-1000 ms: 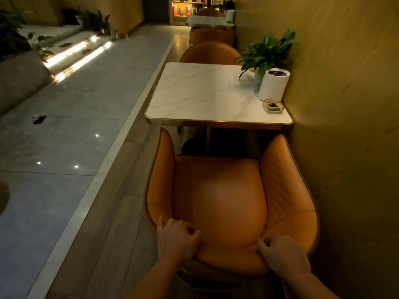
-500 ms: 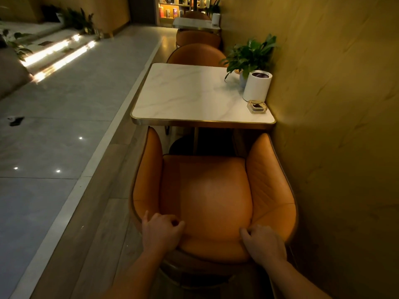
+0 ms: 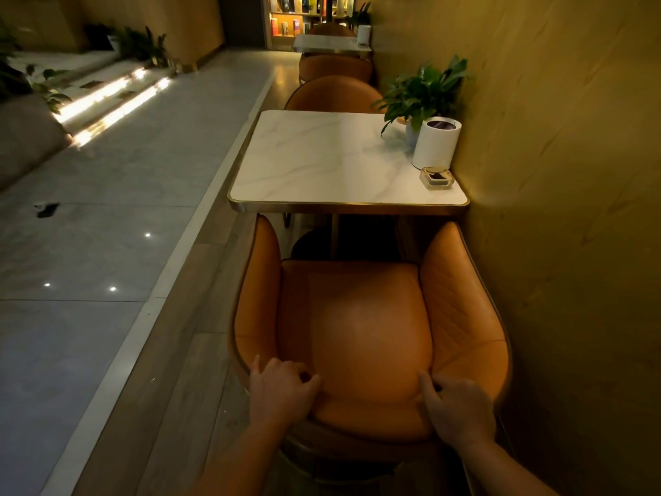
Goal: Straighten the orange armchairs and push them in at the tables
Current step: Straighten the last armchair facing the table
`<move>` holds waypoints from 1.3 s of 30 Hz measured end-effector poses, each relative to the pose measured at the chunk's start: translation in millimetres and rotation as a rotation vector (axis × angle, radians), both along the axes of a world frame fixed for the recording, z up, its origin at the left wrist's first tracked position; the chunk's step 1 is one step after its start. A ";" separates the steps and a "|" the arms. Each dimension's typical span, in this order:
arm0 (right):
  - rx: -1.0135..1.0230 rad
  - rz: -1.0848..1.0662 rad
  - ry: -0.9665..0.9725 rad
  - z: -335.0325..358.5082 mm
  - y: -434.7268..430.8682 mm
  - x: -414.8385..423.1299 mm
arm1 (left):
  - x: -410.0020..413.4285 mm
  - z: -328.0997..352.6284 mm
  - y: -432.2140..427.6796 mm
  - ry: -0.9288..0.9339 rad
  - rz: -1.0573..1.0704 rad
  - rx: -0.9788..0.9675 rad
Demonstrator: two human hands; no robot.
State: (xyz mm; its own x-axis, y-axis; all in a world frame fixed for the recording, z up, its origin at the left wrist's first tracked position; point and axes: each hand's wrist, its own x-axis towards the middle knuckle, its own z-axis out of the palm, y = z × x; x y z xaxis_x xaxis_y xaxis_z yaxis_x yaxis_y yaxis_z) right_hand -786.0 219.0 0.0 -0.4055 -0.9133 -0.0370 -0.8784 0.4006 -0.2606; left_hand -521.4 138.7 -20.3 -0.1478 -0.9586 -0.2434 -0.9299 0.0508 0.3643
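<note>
1. Head view, biggest thing first: the wall [image 3: 554, 209] runs close along the outer side of the right hand's [image 3: 456, 406] grip. A push that veers that way would, I judge, scrape the armchair's [image 3: 357, 334] right arm against it.
2. The table [image 3: 322, 162] stands straight ahead of both grips, its gold edge just above the tips of the chair's arms. Whether those arms pass under it cannot be told. If they do not, a hard shove would knock the top.
3. The armchair sits between the grips and the table, roughly square to it, with its seat mostly outside the tabletop. Both hands curl over the top rim of the backrest, the left hand [image 3: 280, 390] toward the rim's left end and the right hand toward its right. Uneven force from the two would likely twist the chair crooked.
4. Ahead and to the right of the right grip, on the table's wall side, stand a plant [image 3: 425, 91], a white canister [image 3: 435, 145] and an ashtray [image 3: 436, 177]. A jolt to the table could tip the plant or slide the ashtray, which lies nearest the edge.
5. The right hand's knuckles are the closest to the wall and risk grazing it.
</note>
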 end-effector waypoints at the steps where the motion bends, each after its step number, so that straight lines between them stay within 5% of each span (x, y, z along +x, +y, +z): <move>1: 0.013 0.006 0.011 -0.6 -1.0 -0.7 | -0.7 -0.6 -0.4 -0.004 0.004 -0.001; 39: 0.265 0.141 0.036 16.8 -12.3 5.2 | 22.1 22.8 6.3 -0.067 -0.099 0.062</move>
State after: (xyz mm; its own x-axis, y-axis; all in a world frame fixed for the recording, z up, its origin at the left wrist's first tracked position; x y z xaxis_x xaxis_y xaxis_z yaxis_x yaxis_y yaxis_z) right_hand -780.7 206.8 16.9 -0.2811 -0.9211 -0.2693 -0.9369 0.3242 -0.1311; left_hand -499.3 145.1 2.4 -0.2227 -0.9230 -0.3139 -0.9438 0.1234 0.3066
